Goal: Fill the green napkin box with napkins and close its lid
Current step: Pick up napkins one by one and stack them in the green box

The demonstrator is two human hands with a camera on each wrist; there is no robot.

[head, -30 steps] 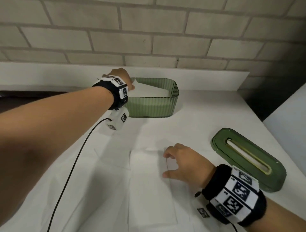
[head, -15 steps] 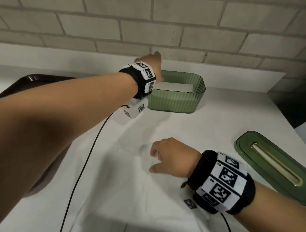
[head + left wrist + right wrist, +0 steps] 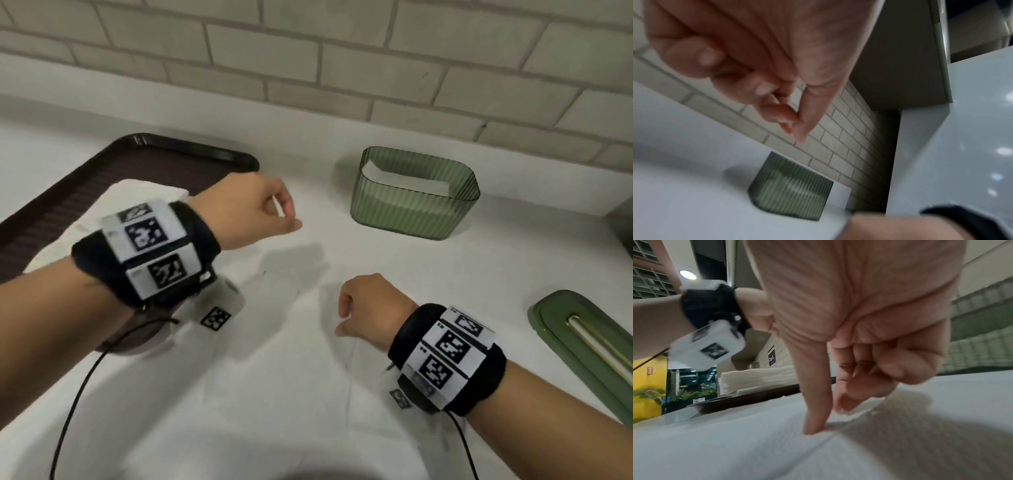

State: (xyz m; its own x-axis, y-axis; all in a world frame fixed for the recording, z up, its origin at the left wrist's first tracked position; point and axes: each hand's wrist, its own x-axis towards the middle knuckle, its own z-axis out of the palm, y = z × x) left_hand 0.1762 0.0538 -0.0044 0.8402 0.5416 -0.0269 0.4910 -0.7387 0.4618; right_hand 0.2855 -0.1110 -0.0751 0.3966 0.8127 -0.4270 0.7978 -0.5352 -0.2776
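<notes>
Right hand [image 3: 368, 308] pinches flat white paper napkin [image 3: 756, 451] to lift its edge; left hand [image 3: 253, 209] curled empty, clear of ribbed green plastic box [image 3: 411, 214]

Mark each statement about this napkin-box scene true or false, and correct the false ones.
1. The lid sits on the green napkin box. False: it lies on the counter, apart from the box.
2. The box already holds napkins. True.
3. The left hand reaches into the box. False: it is off to the side of the box, fingers curled.
4. The right hand touches a napkin lying on the counter. True.
5. The dark tray carries a napkin stack. True.
</notes>
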